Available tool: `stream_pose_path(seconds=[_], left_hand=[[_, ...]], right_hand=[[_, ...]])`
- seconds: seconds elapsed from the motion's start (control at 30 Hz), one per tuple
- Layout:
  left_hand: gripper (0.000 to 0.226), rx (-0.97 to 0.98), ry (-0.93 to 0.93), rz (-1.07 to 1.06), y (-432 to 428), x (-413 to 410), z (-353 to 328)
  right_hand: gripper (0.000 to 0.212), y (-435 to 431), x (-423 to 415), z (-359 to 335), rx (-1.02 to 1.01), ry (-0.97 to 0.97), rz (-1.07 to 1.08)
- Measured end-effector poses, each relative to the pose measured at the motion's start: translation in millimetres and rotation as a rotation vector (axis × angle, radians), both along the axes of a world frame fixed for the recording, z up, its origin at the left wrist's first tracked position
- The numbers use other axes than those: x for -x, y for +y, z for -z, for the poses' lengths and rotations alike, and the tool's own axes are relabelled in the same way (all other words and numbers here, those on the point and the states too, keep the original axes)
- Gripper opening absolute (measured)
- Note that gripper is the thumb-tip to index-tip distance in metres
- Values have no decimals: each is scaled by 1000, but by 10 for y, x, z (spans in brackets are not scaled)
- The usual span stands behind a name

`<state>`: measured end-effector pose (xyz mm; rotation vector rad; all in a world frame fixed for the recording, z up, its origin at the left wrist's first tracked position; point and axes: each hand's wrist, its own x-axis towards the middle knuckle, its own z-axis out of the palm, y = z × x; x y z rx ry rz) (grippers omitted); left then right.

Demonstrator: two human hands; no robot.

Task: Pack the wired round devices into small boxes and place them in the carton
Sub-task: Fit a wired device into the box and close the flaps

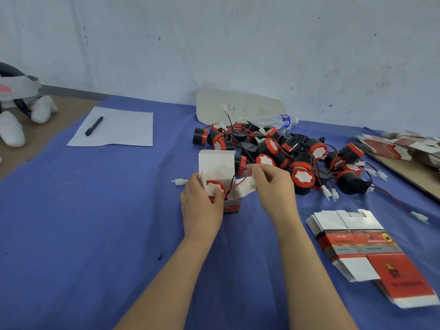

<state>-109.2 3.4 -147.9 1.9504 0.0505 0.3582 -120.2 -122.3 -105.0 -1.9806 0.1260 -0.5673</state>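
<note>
One open small box (217, 166) stands mid-worktop (95, 234). The left hand (202, 206) grasps it, its thumb on the one round device (213, 188) inside. The right hand (271, 184) pinches that device's white connector (252, 183). At 1 o'clock lies one tangled pile of devices (285, 151), well over a dozen, exact count unclear. There are two stacks of flat boxes (357, 244), at 4 and 2 o'clock, and one pen (94, 126) at 10.

board (215, 102): handwritten "46" | flat boxes (357, 244): print too blurred to read

The left hand (201, 206) and right hand (273, 186) are bare; behind the fingers (262, 171), the left forearm (166, 282) and right forearm (307, 270) are bare too.
</note>
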Motion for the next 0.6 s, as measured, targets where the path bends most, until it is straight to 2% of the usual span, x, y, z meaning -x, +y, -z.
stream_pose_path(seconds=[0.03, 0.17, 0.3, 0.5, 0.6], left_hand=[[39, 2, -3, 1, 0, 1, 2], [36, 9, -11, -2, 5, 1, -4], [36, 10, -15, -5, 1, 8, -13], [37, 5, -17, 1, 2, 11, -13], [36, 14, -22, 4, 0, 12, -15]], right_hand=[[22, -14, 5, 13, 53, 9, -9], [35, 1, -12, 42, 203, 6, -61], [32, 97, -53, 39, 411, 11, -45], [33, 154, -67, 53, 566, -59, -33], [29, 182, -90, 85, 578, -85, -55]])
